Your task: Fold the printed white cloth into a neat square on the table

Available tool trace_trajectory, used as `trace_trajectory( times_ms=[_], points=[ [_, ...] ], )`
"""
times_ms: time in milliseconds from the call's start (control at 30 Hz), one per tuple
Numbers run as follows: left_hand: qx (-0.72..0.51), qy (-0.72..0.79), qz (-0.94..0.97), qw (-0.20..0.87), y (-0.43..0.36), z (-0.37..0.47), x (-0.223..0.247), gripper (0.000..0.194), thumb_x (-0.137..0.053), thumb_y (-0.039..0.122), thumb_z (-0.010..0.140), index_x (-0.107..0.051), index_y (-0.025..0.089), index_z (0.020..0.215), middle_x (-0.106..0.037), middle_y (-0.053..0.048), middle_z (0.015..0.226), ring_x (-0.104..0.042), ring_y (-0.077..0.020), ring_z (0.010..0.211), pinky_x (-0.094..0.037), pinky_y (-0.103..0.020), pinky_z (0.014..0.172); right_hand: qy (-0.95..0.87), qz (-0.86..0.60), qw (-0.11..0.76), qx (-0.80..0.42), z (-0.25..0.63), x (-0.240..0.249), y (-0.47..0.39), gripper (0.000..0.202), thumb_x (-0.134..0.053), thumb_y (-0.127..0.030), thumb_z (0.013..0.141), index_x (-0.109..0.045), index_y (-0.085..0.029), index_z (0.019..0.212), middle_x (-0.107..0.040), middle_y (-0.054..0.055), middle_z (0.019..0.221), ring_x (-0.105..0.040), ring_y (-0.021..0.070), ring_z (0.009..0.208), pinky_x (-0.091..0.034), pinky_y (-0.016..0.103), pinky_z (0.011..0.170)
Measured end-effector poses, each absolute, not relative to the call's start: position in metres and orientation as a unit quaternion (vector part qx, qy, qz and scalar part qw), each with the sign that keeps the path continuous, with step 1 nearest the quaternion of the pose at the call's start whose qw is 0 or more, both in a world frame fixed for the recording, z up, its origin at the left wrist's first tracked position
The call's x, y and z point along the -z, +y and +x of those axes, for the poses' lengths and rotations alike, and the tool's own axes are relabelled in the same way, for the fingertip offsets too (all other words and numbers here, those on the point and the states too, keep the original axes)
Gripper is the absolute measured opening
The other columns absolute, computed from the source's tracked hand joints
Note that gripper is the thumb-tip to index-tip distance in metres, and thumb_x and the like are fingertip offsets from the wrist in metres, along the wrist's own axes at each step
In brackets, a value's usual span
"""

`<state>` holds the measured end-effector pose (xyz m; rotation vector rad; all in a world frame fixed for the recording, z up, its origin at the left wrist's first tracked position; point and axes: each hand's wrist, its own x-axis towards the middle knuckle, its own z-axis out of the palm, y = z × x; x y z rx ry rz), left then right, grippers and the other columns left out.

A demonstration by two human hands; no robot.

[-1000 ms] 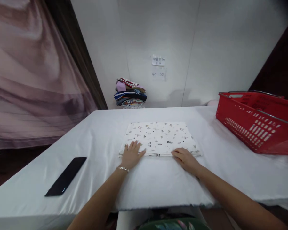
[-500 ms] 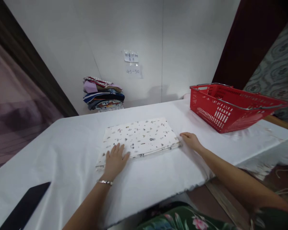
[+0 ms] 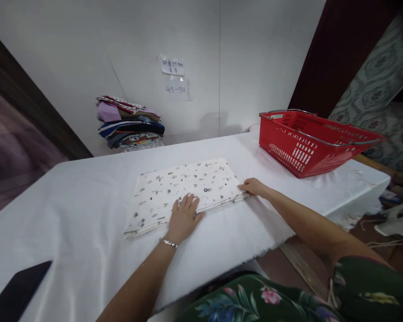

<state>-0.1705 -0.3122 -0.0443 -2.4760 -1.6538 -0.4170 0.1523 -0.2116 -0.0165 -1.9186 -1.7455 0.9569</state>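
A folded white cloth (image 3: 177, 181) with small printed motifs lies flat on the white-covered table (image 3: 97, 197), its layers showing along the near edge. My left hand (image 3: 184, 217) rests palm down on the cloth's front edge, near the middle, fingers spread. At the cloth's right front corner, my right hand (image 3: 253, 186) has its thumb and fingers pinched on the edge. A silver bracelet (image 3: 169, 242) circles my left wrist.
A red plastic basket (image 3: 285, 150) with metal handles stands at the table's back right. Against the wall sits a stack of folded fabrics (image 3: 130, 127). A dark flat object (image 3: 18, 290) lies at the front left. Paper notes (image 3: 173, 67) are taped to the wall.
My left hand has slid right along the cloth's front edge. My right hand has moved onto the right corner and now pinches it. The whole view has shifted slightly.
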Motion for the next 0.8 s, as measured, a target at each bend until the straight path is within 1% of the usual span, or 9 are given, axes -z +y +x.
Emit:
trace_trajectory(
  times_ms=[100, 333, 400, 500, 633, 733, 800],
  points=[
    [0.145, -0.546, -0.822, 0.070, -0.312, -0.170, 0.043, 0.052, -0.034, 0.052, 0.089, -0.044, 0.024, 0.132, -0.039, -0.008, 0.142, -0.030, -0.0278, 0.133, -0.023, -0.052, 0.106, -0.632, -0.680, 0.166, -0.333, 0.151, 0.012, -0.219, 0.026, -0.066, -0.038, 0.070, -0.056, -0.017, 0.059, -0.046, -0.005, 0.039, -0.043, 0.0085, 0.041, -0.031, 0.020, 0.043],
    [0.164, -0.544, -0.819, 0.082, -0.313, -0.171, 0.045, 0.050, -0.039, 0.049, 0.088, -0.046, 0.024, 0.131, -0.042, -0.008, 0.140, -0.034, -0.0282, 0.130, -0.026, -0.051, 0.105, -0.647, -0.667, 0.114, -0.352, 0.149, 0.002, -0.214, 0.028, -0.062, -0.037, 0.074, -0.054, -0.016, 0.058, -0.049, -0.002, 0.041, -0.043, 0.0088, 0.039, -0.031, 0.021, 0.041],
    [0.164, -0.543, -0.819, 0.085, -0.313, -0.172, 0.046, 0.050, -0.039, 0.049, 0.088, -0.046, 0.023, 0.131, -0.042, -0.008, 0.140, -0.034, -0.0287, 0.130, -0.027, -0.052, 0.105, -0.651, -0.666, 0.116, -0.345, 0.148, 0.001, -0.202, 0.029, -0.060, -0.039, 0.076, -0.055, -0.016, 0.059, -0.051, -0.002, 0.044, -0.044, 0.0088, 0.040, -0.033, 0.021, 0.042],
    [0.164, -0.541, -0.820, 0.093, -0.313, -0.173, 0.047, 0.050, -0.040, 0.049, 0.088, -0.046, 0.023, 0.131, -0.042, -0.008, 0.140, -0.034, -0.0288, 0.130, -0.027, -0.052, 0.105, -0.653, -0.673, 0.137, -0.319, 0.140, 0.003, -0.178, 0.028, -0.053, -0.039, 0.081, -0.059, -0.015, 0.068, -0.056, 0.000, 0.052, -0.046, 0.0088, 0.045, -0.034, 0.020, 0.044],
    [0.152, -0.534, -0.825, 0.102, -0.312, -0.176, 0.048, 0.051, -0.039, 0.049, 0.088, -0.045, 0.023, 0.132, -0.041, -0.007, 0.141, -0.035, -0.0286, 0.130, -0.028, -0.052, 0.104, -0.658, -0.687, 0.147, -0.271, 0.124, 0.008, -0.144, 0.029, -0.050, -0.039, 0.082, -0.063, -0.015, 0.074, -0.061, 0.003, 0.060, -0.052, 0.0117, 0.053, -0.035, 0.022, 0.049],
    [0.142, -0.530, -0.829, 0.107, -0.310, -0.178, 0.049, 0.052, -0.037, 0.049, 0.089, -0.043, 0.022, 0.133, -0.039, -0.007, 0.142, -0.034, -0.0287, 0.130, -0.029, -0.052, 0.103, -0.663, -0.697, 0.147, -0.229, 0.112, 0.009, -0.119, 0.029, -0.051, -0.040, 0.082, -0.064, -0.015, 0.077, -0.065, 0.006, 0.072, -0.057, 0.0154, 0.066, -0.036, 0.022, 0.055],
    [0.139, -0.527, -0.832, 0.105, -0.310, -0.179, 0.049, 0.053, -0.037, 0.050, 0.089, -0.041, 0.023, 0.134, -0.038, -0.007, 0.142, -0.033, -0.0287, 0.131, -0.029, -0.052, 0.103, -0.665, -0.704, 0.143, -0.205, 0.106, 0.011, -0.104, 0.029, -0.051, -0.040, 0.081, -0.064, -0.015, 0.079, -0.067, 0.008, 0.081, -0.058, 0.0174, 0.074, -0.035, 0.023, 0.058]
  ],
)
